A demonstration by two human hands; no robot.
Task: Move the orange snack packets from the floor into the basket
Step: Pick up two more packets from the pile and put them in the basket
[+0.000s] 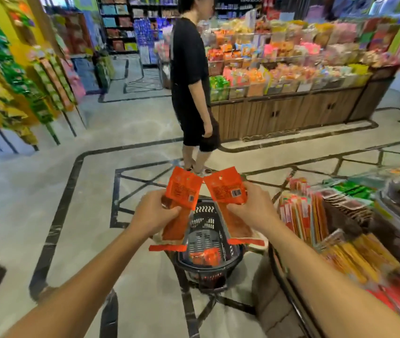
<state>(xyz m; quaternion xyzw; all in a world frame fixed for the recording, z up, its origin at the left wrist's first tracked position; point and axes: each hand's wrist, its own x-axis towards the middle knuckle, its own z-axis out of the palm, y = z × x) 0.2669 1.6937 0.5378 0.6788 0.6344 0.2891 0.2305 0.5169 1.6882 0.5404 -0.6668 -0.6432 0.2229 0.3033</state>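
My left hand (153,212) grips orange snack packets (181,189), one folded up with its barcode side showing and another hanging down. My right hand (250,208) holds more orange packets (225,187) the same way. Both hands are raised side by side above a dark plastic basket (228,258) standing on the floor. Inside the basket lies an orange packet (205,257) at the near end.
A person in black (191,81) stands just beyond the basket, facing a wooden snack display (291,111). A low display of packets (340,228) runs along my right. Hanging snack racks (23,81) line the left. Open tiled floor (47,191) spreads to the left.
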